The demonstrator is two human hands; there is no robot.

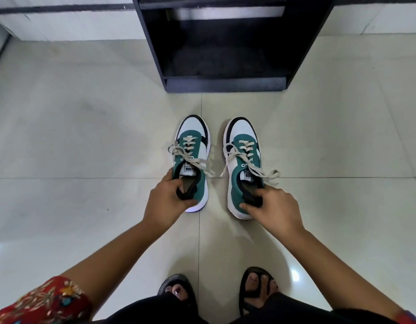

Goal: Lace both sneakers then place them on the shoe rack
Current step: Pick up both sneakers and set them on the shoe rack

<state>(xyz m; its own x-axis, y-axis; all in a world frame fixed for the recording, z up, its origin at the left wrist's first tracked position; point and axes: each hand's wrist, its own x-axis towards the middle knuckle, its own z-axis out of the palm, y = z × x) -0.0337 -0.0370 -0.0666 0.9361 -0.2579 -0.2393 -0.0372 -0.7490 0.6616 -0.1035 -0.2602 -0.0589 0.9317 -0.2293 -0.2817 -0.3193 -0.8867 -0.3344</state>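
Note:
Two green, white and black sneakers stand side by side on the tiled floor, toes pointing away from me. Both are laced with cream laces tied in bows. My left hand (167,202) grips the heel collar of the left sneaker (193,155), with fingers inside the opening. My right hand (274,206) holds the heel collar of the right sneaker (243,164) the same way. The dark shoe rack (225,84) stands straight ahead beyond the toes, its low shelf bare.
The floor is pale glossy tile (85,136). My two feet in black sandals (176,291) are at the bottom of the view, behind the sneakers. A white wall base with a dark stripe (62,22) runs behind the rack.

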